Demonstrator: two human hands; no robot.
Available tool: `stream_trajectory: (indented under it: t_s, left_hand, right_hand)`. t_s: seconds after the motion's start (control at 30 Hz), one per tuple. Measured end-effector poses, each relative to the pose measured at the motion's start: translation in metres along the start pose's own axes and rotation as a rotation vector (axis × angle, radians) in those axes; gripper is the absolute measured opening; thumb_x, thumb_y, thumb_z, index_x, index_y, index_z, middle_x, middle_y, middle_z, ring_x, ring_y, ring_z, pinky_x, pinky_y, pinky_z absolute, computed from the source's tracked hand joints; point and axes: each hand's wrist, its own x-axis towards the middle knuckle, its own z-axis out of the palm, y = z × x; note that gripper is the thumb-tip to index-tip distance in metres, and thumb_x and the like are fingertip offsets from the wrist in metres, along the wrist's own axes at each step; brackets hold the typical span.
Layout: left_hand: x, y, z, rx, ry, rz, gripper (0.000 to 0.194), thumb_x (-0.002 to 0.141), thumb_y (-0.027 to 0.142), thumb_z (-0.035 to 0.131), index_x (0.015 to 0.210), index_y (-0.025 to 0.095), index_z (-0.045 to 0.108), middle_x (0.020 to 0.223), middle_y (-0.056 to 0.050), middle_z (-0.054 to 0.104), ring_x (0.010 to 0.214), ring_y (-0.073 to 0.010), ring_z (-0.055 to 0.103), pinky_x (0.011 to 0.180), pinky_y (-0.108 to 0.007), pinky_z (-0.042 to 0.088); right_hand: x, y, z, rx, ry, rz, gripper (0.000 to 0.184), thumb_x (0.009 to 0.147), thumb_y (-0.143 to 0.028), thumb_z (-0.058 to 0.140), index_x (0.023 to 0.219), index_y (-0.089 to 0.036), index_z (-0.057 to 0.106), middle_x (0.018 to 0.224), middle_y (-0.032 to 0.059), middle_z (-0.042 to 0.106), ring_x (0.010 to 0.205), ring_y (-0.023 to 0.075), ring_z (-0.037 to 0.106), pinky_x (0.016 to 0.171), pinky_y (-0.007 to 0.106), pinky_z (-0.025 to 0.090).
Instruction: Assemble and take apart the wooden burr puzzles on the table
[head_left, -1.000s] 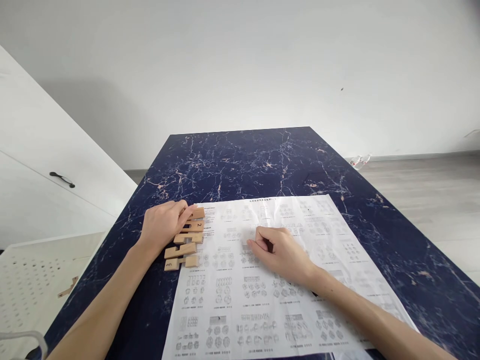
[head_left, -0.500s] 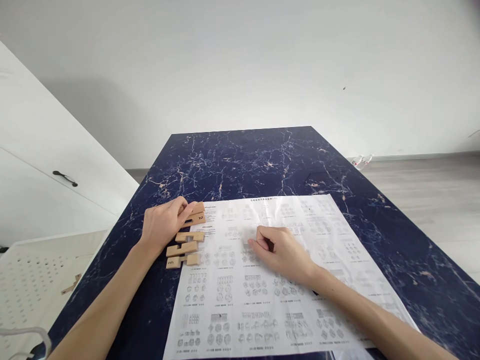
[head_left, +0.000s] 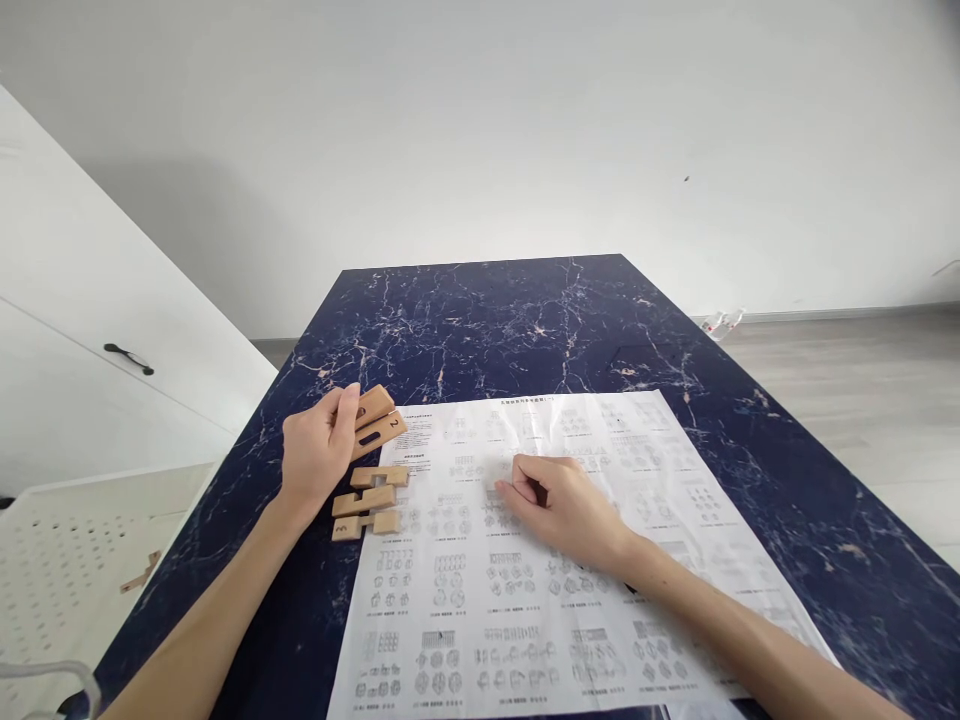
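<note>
Two notched wooden puzzle blocks [head_left: 380, 434] are held side by side in my left hand [head_left: 319, 445], thumb on top. The nearer block carries a "2" and a dark slot; the farther one also bears a mark, partly hidden by the thumb. Just below that hand, three more notched wooden pieces [head_left: 366, 500] lie in a column across the left edge of a printed paper sheet [head_left: 480, 520]; the lowest has a "3" on it. My right hand [head_left: 566, 505] rests on the middle of the sheet, fingers curled into a loose fist with nothing visible in it.
The sheet, full of small line diagrams, lies on a dark blue marbled table [head_left: 480, 330]. At left are a white cabinet [head_left: 97, 300] with a black handle and a white perforated surface [head_left: 75, 550] with a small wooden piece [head_left: 140, 572]. A wall stands behind.
My left hand has lifted and tilted the two blocks, moving them slightly left, so more of their faces shows. The right hand stays where it was.
</note>
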Motion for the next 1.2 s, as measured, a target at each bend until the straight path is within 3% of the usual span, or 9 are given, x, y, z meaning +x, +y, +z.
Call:
stream_trajectory:
  t_s: [0.13,0.23,0.37,0.5,0.7,0.83,0.93,1.03,1.2]
  left_hand:
    - [-0.005,0.023,-0.007,-0.081,0.076,-0.015,0.05,0.11,0.043,0.04,0.064,0.023,0.032,0.052,0.004,0.034,0.046,-0.0121,0.038,0.052,-0.03,0.029]
    - [-0.015,0.045,-0.013,-0.168,0.042,0.007,0.049,0.109,0.041,0.041,0.064,0.022,0.042,0.052,0.004,0.038,0.046,-0.0119,0.04,0.05,-0.029,0.03]
    - [-0.034,0.074,-0.015,-0.314,-0.195,0.122,0.049,0.108,0.042,0.042,0.064,0.022,0.048,0.052,0.004,0.048,0.044,-0.0111,0.045,0.048,-0.027,0.033]
    - [-0.052,0.093,-0.012,-0.401,-0.452,0.136,0.048,0.109,0.046,0.042,0.068,0.023,0.048,0.053,0.004,0.053,0.045,-0.0123,0.046,0.051,-0.028,0.038]
    - [-0.066,0.1,-0.004,-0.461,-0.601,0.097,0.047,0.11,0.049,0.044,0.07,0.024,0.048,0.054,0.004,0.052,0.046,-0.0133,0.046,0.051,-0.03,0.037]
    - [-0.068,0.105,-0.002,-0.526,-0.633,-0.03,0.052,0.112,0.051,0.038,0.068,0.024,0.039,0.056,0.003,0.048,0.05,-0.0142,0.045,0.053,-0.031,0.036]
    - [-0.068,0.108,-0.003,-0.581,-0.675,-0.119,0.054,0.112,0.055,0.034,0.069,0.024,0.041,0.06,0.003,0.047,0.054,-0.0153,0.044,0.055,-0.032,0.037]
    - [-0.067,0.11,-0.004,-0.604,-0.682,-0.168,0.055,0.112,0.058,0.032,0.071,0.024,0.045,0.061,0.002,0.044,0.056,-0.0164,0.043,0.056,-0.033,0.036]
    - [-0.066,0.109,-0.002,-0.58,-0.643,-0.167,0.051,0.112,0.056,0.034,0.073,0.025,0.042,0.062,0.002,0.047,0.056,-0.0175,0.047,0.055,-0.032,0.037]
  right_hand:
    - [0.0,0.0,0.0,-0.005,0.0,-0.006,0.042,0.097,-0.024,0.055,0.069,-0.025,0.023,0.058,-0.0074,0.031,0.054,0.0109,0.026,0.05,0.028,0.024]
    - [0.0,-0.002,-0.002,0.039,-0.018,-0.013,0.042,0.098,-0.026,0.057,0.068,-0.025,0.028,0.058,-0.0071,0.037,0.053,0.0102,0.03,0.051,0.028,0.026]
    - [-0.002,-0.005,-0.008,0.248,-0.195,-0.068,0.026,0.097,-0.037,0.068,0.08,-0.023,0.054,0.067,-0.0046,0.055,0.057,0.0109,0.044,0.053,0.027,0.033]
    - [-0.002,-0.006,-0.013,0.431,-0.389,-0.088,0.028,0.094,-0.043,0.075,0.084,-0.021,0.06,0.07,-0.0044,0.056,0.058,0.0109,0.045,0.053,0.027,0.033]
    - [-0.002,-0.009,-0.014,0.416,-0.489,-0.018,0.022,0.098,-0.035,0.072,0.083,-0.019,0.068,0.067,-0.005,0.054,0.057,0.0104,0.044,0.052,0.026,0.033]
    - [-0.001,-0.007,-0.016,0.478,-0.467,-0.013,0.017,0.097,-0.032,0.071,0.087,-0.018,0.071,0.068,-0.0052,0.053,0.057,0.0096,0.042,0.052,0.025,0.033]
    - [-0.001,-0.001,-0.018,0.547,-0.44,0.021,0.015,0.093,-0.028,0.073,0.083,-0.018,0.069,0.065,-0.0048,0.058,0.055,0.0095,0.048,0.05,0.023,0.036]
    - [0.0,0.007,-0.021,0.661,-0.436,0.093,0.02,0.095,-0.035,0.073,0.083,-0.018,0.07,0.061,-0.0043,0.061,0.049,0.0102,0.052,0.047,0.023,0.04]
    - [0.004,0.014,-0.027,0.863,-0.259,0.14,0.035,0.096,-0.047,0.073,0.075,-0.02,0.066,0.048,-0.0083,0.048,0.043,0.009,0.038,0.047,0.024,0.033]
